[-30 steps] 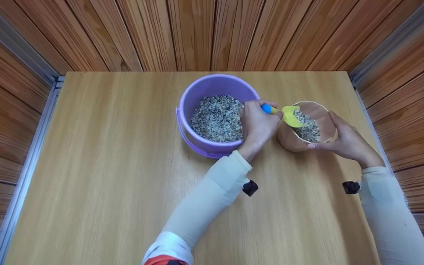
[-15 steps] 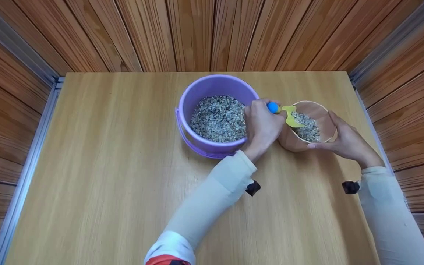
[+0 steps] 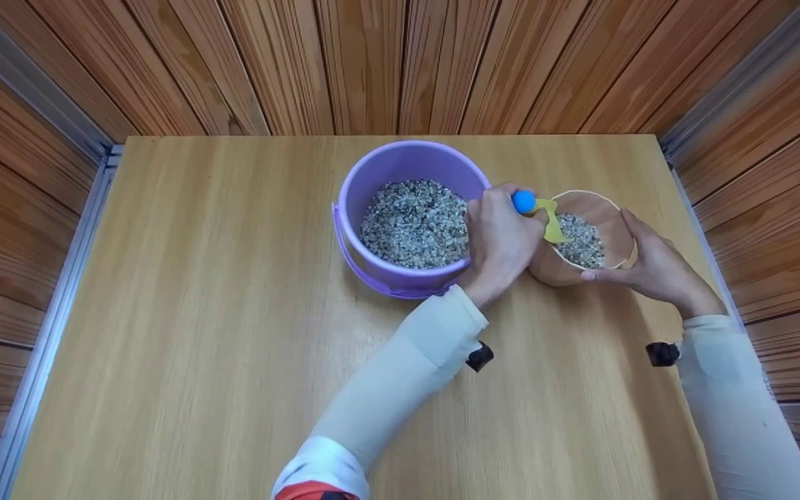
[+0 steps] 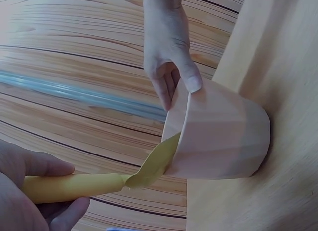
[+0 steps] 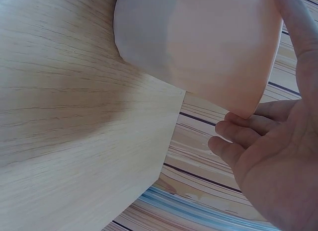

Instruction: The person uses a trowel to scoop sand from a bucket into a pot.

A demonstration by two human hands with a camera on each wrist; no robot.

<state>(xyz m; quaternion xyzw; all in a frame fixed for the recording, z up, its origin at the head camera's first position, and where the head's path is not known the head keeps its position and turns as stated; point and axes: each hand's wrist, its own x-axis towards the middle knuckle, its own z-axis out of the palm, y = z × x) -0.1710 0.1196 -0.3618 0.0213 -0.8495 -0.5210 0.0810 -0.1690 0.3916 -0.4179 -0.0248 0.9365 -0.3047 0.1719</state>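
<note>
My left hand [image 3: 504, 232] grips the handle of a small yellow shovel [image 4: 154, 164] with a blue handle end. The shovel's blade tilts down over the rim of a pinkish-tan faceted pot [image 4: 223, 131], its tip inside. Grey-white gravel [image 3: 580, 243] lies in the bottom of the pot. My right hand [image 3: 660, 260] holds the pot's rim from the right, thumb on the near side and fingers on the far side. Just left of my left hand stands a purple bucket [image 3: 400, 154] holding much of the same gravel; the hand overlaps its right rim in the head view.
All of this stands on a light wooden table [image 3: 219, 312]. Wood-plank walls [image 3: 365, 66] rise behind and at both sides, with metal rails [image 3: 60, 292] along the side edges. The bucket's purple handle [image 3: 365, 274] hangs down at its front left.
My left hand has shifted slightly right and turned the shovel, tipping its blade steeper into the pot. The gravel on the blade has slid off. My right hand and the pot have stayed put.
</note>
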